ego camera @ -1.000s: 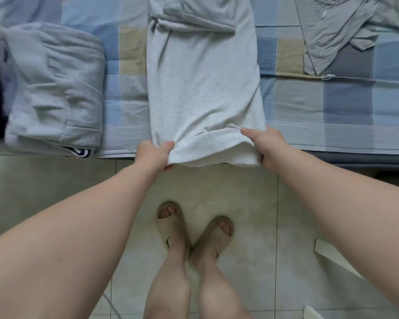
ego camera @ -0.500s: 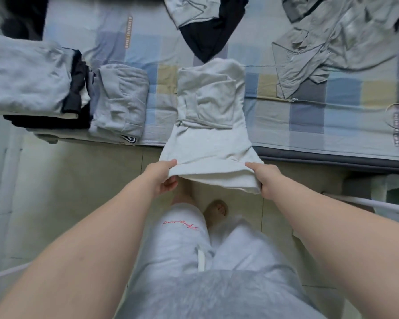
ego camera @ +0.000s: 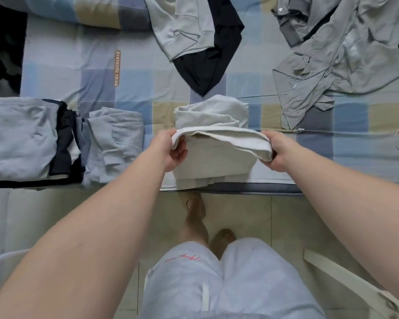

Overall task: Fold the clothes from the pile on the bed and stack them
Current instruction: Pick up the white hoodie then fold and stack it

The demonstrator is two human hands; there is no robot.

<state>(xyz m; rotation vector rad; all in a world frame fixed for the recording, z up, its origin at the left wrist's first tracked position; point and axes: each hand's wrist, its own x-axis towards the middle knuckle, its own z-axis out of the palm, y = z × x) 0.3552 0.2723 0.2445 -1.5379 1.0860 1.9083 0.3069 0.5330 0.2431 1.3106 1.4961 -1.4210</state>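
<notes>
**A:** Two hands are working one piece, with both forearms reaching forward from the lower corners. The left hand (ego camera: 170,150) is pinching the left end of a raised fold, its fingers over the cloth and its palm turned inward. The right hand (ego camera: 278,153) is curling round the right end.

**B:** Which piece are they holding, and where is it lying?

**A:** It is an off-white garment (ego camera: 217,164), sitting at the near edge of the bed (ego camera: 78,72) directly in front of the person. The lifted fold is running left to right between the hands. The rest is lying under it, with a bunched part showing beyond.

**B:** How many pieces are already folded?

**A:** Three are showing plainly at the left. A pale blue-grey piece (ego camera: 18,137) and a black folded piece (ego camera: 64,143) are sitting together. A grey folded piece (ego camera: 115,143) is lying just beside them.

**B:** And the unfolded ones?

**A:** Three are lying farther back on the bed. A pale grey sweatshirt (ego camera: 184,26) is overlapping a black garment (ego camera: 207,65). A crumpled grey shirt (ego camera: 332,65) is spreading out at the right, well apart from the hands. Whether the darker cloth at its top is a separate piece, I cannot tell.
</notes>
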